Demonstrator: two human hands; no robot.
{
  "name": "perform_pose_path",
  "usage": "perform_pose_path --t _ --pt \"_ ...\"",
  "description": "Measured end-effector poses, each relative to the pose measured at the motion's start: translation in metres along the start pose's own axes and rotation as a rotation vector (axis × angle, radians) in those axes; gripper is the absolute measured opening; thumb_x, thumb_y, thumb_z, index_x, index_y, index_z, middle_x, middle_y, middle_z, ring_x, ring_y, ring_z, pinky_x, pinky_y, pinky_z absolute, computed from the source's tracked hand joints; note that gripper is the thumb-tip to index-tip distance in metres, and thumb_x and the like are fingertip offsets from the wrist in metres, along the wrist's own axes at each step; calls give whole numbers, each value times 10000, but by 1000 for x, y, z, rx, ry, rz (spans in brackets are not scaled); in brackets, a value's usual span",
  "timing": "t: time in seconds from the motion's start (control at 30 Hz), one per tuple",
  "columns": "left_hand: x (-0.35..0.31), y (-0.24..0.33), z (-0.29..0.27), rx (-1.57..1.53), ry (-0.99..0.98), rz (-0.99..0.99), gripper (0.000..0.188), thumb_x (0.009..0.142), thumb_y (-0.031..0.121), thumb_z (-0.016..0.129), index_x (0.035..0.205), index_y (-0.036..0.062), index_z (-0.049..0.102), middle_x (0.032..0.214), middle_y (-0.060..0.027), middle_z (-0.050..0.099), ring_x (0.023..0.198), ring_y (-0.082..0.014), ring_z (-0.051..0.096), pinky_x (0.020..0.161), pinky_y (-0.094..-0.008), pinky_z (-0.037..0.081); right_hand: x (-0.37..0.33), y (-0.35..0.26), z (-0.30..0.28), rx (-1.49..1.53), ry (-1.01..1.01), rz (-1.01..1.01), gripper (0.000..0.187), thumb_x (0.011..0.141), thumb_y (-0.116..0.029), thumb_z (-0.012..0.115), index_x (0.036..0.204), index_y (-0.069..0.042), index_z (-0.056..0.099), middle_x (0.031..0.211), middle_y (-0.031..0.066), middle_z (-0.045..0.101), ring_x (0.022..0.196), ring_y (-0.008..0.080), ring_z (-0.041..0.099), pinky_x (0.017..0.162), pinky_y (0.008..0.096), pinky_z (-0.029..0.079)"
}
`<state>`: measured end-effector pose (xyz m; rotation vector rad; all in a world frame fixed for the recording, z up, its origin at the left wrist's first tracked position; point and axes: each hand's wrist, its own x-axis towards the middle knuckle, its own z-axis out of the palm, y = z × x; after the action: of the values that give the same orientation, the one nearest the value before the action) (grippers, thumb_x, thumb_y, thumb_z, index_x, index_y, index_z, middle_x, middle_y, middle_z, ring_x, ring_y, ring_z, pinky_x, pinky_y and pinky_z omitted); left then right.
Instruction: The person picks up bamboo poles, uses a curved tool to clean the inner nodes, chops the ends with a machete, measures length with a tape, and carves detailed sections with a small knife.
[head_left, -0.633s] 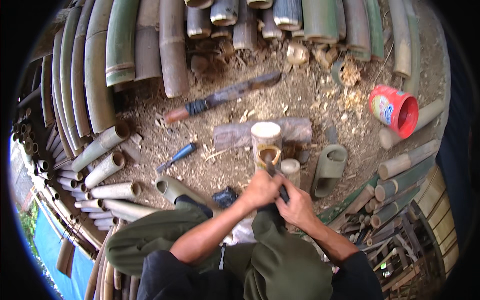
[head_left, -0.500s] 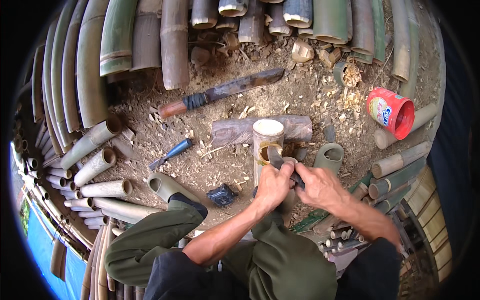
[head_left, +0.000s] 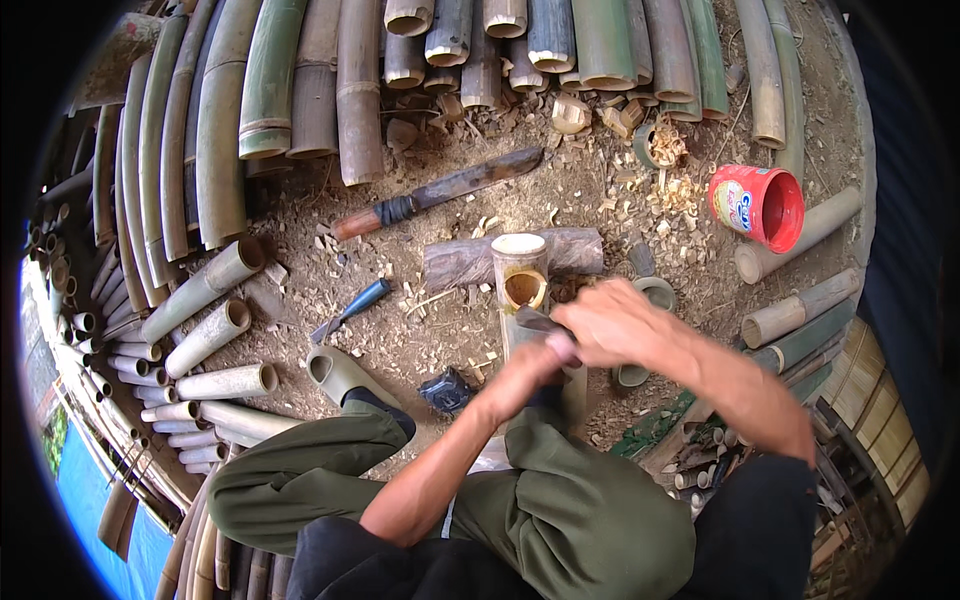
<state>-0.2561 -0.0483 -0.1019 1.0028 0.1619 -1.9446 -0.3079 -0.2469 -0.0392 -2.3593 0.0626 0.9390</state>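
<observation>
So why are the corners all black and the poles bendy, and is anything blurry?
Head view: the wide fisheye lens likely bends the bamboo poles and leaves that black rim; head view: the right hand looks smeared, perhaps motion blur, while the red tub looks fairly crisp.

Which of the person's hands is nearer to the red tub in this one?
Right. The right hand is below and left of the red tub in the picture, clearly apart from it; the left hand is lower and farther left.
</observation>
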Motion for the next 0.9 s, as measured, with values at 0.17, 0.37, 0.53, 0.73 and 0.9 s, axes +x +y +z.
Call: perform_pose_path --t 0.17,0.37,0.53,0.73,0.9 --pt "-52 -35 35 283 102 300 890 810 144 694 1521 -32 187 1469 -205 385 1376 -243 365 1133 -354 309 -19 -60 79 1137 590 443 300 996 -275 491 1041 5 590 767 151 717 757 339 707 729 417 545" --pt "-83 -23 -27 673 647 86 415 749 109 741 1117 -46 628 896 -77 686 823 -128 628 778 -303 532 59 -76 99 1467 95 515 423 1049 -266 427 927 55 673 629 104 652 457 145 593 435 298 485" --pt "-99 89 -42 1459 617 73 327 694 235 773 971 71 719 824 -144 728 716 -285 724 690 -411 588 69 -79 76 2108 331 305 370 1018 -256 467 992 59 660 789 150 696 523 187 643 465 301 525" --pt "-23 213 54 2252 -41 -22 63 744 137 726 807 134 732 720 -83 697 665 -266 705 583 -373 560 55 -65 63 2997 474 294 277 1002 -302 462 1023 -92 641 921 41 697 680 177 654 619 298 528" --pt "-70 158 5 1663 389 -125 179 769 241 735 827 71 724 759 -156 705 736 -349 704 675 -448 569 51 -68 91 2607 310 65 368 1026 -305 447 1048 15 626 874 104 692 736 197 683 659 364 560"
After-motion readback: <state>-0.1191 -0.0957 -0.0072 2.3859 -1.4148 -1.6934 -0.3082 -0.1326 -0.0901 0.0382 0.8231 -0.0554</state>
